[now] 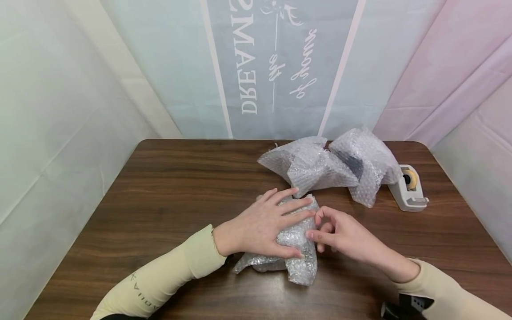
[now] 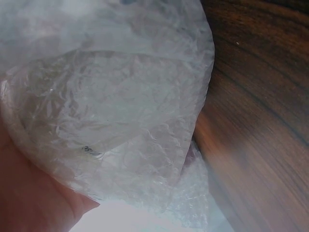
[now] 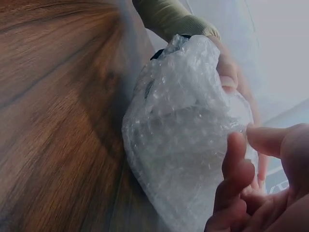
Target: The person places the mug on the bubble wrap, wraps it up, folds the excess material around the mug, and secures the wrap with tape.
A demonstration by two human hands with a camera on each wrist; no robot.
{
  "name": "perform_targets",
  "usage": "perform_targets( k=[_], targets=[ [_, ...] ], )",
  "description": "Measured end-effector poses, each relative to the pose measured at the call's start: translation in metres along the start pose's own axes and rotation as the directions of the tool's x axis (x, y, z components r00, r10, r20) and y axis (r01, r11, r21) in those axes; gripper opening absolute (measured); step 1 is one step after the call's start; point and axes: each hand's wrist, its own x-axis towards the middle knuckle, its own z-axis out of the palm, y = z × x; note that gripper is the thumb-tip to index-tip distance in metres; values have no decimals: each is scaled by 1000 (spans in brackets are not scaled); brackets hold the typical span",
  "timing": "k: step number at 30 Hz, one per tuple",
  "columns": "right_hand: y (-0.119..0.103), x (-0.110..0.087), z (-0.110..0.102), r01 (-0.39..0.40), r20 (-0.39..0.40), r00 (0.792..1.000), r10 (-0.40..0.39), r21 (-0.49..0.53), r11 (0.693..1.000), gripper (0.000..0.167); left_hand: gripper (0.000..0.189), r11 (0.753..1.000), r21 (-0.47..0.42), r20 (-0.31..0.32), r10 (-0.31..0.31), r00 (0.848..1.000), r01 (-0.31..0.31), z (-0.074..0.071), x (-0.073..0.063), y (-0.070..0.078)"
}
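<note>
A bundle of clear bubble wrap (image 1: 302, 269) lies on the table near its front, crumpled, with a loose flap sticking out toward the left. My left hand (image 1: 266, 224) rests on top of it, fingers spread and straight. At the bundle's right side is my right hand (image 1: 346, 233), fingers loosely bent, thumb tip right at the wrap's edge. Up close in the right wrist view, the wrap (image 3: 178, 140) bulges beside these fingers, with none of it pinched between them. The left wrist view looks into a fold of the film (image 2: 120, 96). What the bundle contains is hidden.
Behind the bundle lie two more bubble-wrapped bundles (image 1: 316, 164), the right one (image 1: 372, 160) showing something dark inside. A white tape dispenser (image 1: 410, 195) stands right of them on the brown wooden table (image 1: 180, 186). Fabric hangs along the table's back edge.
</note>
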Motion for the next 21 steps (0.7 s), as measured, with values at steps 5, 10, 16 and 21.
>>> perform_targets(
  k=[5,10,16,21],
  targets=[
    [10,2,0,121,64,990,-126,85,989,26,85,1000,8,2,-2,1000,2,0,0,0],
    [18,5,-3,198,113,970,-216,151,968,22,85,1000,8,9,-2,1000,2,0,1,1],
    [27,8,-5,222,185,945,-271,246,943,21,85,1000,7,11,-6,1000,6,-1,1,0],
    [32,10,-2,251,178,939,-293,228,941,19,86,1000,6,6,-7,1000,7,-2,0,-1]
  ],
)
